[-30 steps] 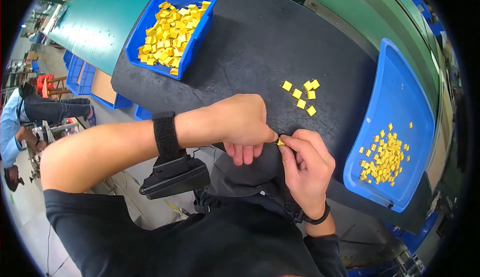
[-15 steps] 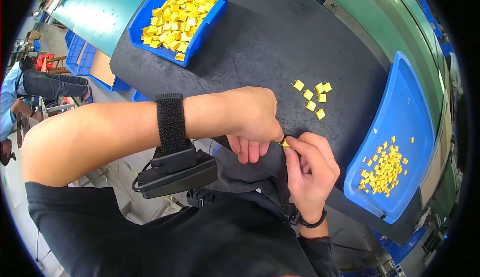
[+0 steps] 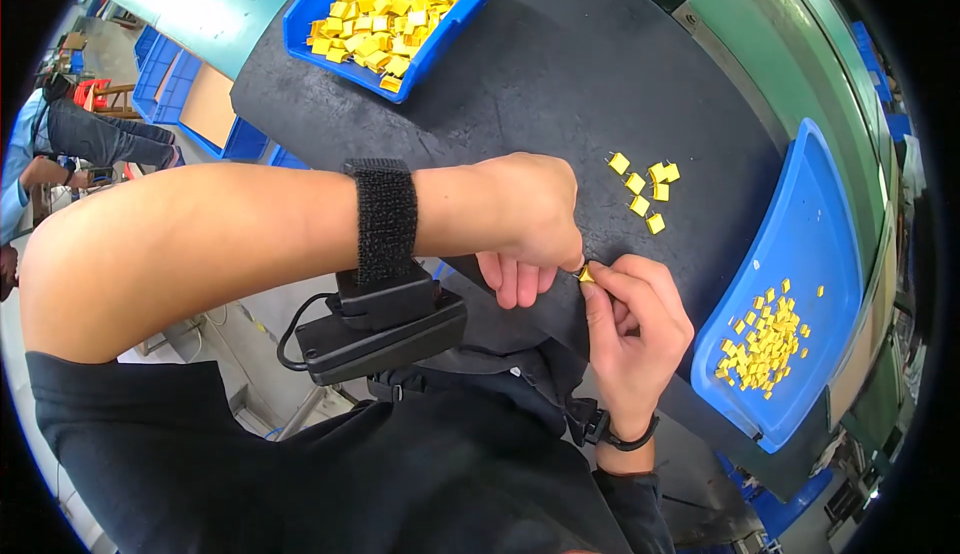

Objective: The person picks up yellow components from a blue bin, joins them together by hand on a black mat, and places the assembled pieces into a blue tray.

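Between the thumb and forefinger of my right hand [image 3: 645, 329] is a small yellow box-shaped capacitor [image 3: 587, 275]. Reaching across from the left, my left hand [image 3: 525, 214] is closed at the capacitor's lead side, thumb and forefinger pinched against it. Its other fingers show below the palm, and its exact grip on the thin leads is hidden. Several similar yellow capacitors [image 3: 637, 184], some with leads showing, lie loose on the black mat [image 3: 560, 74] beyond my hands.
A blue bin [image 3: 440, 59] heaped with yellow pieces stands at the far left of the mat. To the right lies a blue tray [image 3: 790, 224] holding many small yellow pieces. Green machine framing [image 3: 745, 14] borders the far right. Another person [image 3: 100, 139] is at the left.
The view has shifted slightly, so the bin and loose capacitors sit further right in it. Both hands stay together at the same capacitor, with little visible change in grip.
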Motion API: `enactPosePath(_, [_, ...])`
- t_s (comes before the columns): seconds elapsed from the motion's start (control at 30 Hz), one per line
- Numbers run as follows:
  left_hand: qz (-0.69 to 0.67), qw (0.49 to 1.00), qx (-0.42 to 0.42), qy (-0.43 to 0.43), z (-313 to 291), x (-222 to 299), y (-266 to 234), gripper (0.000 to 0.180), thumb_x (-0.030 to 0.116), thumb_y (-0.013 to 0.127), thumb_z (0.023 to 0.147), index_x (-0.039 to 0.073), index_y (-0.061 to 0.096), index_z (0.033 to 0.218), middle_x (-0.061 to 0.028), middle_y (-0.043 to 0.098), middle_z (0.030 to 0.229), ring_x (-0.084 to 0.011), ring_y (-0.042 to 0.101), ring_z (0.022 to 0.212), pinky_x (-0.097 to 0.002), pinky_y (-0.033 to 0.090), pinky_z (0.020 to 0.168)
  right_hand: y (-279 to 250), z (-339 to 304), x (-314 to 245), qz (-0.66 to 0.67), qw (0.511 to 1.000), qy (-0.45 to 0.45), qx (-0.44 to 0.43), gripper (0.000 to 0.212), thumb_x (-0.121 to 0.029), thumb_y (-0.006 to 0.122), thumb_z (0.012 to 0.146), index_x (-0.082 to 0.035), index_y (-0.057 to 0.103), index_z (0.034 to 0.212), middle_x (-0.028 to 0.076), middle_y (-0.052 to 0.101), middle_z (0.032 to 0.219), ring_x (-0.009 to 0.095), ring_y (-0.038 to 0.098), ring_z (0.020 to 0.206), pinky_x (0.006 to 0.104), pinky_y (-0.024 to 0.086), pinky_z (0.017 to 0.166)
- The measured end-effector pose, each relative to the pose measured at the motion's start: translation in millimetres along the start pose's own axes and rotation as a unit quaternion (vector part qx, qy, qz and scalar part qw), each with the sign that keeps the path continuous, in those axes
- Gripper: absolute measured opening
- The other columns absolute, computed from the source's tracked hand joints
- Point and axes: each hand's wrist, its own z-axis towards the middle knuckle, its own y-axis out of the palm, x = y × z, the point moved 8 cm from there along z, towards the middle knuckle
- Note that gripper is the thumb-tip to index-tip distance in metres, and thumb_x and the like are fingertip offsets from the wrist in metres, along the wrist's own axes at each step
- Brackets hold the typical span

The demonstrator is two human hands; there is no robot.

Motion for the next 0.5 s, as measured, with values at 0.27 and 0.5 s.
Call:
enactPosePath(0.27, [0.006,0.999,0.001,-0.038,-0.5,0.4,0.9,0.04,0.027,0.067,0.105,-0.009,0.078,0.093,-0.0206,0.082,0.089,-0.0277,0.082,0.077,-0.0385,0.068,0.071,0.9,-2.0,1.2,-0.007,1.0,-0.009,0.005,0.019,0.013,0.081,0.087,0.004,0.078,0.104,0.006,0.07,0.103,0.004,0.052,0.066,0.0207,0.039,0.056])
enactPosePath(0.5, [0.025,0.998,-0.02,-0.048,1.6,5.5,2.7,0.04,0.028,0.066,0.106,-0.01,0.077,0.099,-0.022,0.082,0.093,-0.0291,0.083,0.08,-0.0392,0.069,0.075,-0.7,-1.8,-0.7,-0.012,1.0,-0.024,0.004,0.019,0.012,0.082,0.087,0.004,0.078,0.103,0.006,0.07,0.103,0.004,0.051,0.066,0.0204,0.039,0.056])
